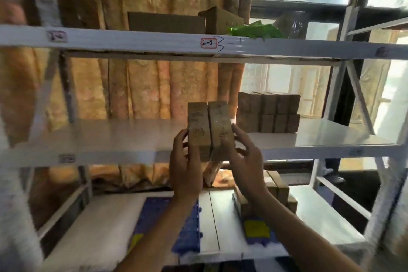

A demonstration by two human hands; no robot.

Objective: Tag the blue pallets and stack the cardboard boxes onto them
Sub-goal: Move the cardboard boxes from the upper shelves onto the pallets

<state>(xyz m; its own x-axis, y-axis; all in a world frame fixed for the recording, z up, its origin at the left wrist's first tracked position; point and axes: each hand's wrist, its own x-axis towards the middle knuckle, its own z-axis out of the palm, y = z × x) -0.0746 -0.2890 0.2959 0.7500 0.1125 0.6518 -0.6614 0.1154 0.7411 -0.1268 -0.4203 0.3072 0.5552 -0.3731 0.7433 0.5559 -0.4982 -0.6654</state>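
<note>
Two small cardboard boxes (209, 128) are pressed side by side between my hands, held up in front of the middle shelf. My left hand (186, 165) grips the left box and my right hand (245, 161) grips the right one. A block of several more cardboard boxes (268, 112) stands on the middle shelf to the right. On the lower shelf lie two blue pallets: the left pallet (187, 232) has a yellow tag at its near left corner, and the right pallet (258, 236) carries a yellow tag and a stack of boxes (280, 192).
White metal shelving (110, 137) fills the view, with a "2-3" label (208, 43) on the upper beam. The top shelf holds brown boxes (165, 21) and a green bag (258, 31). A patterned curtain hangs behind, a window at right.
</note>
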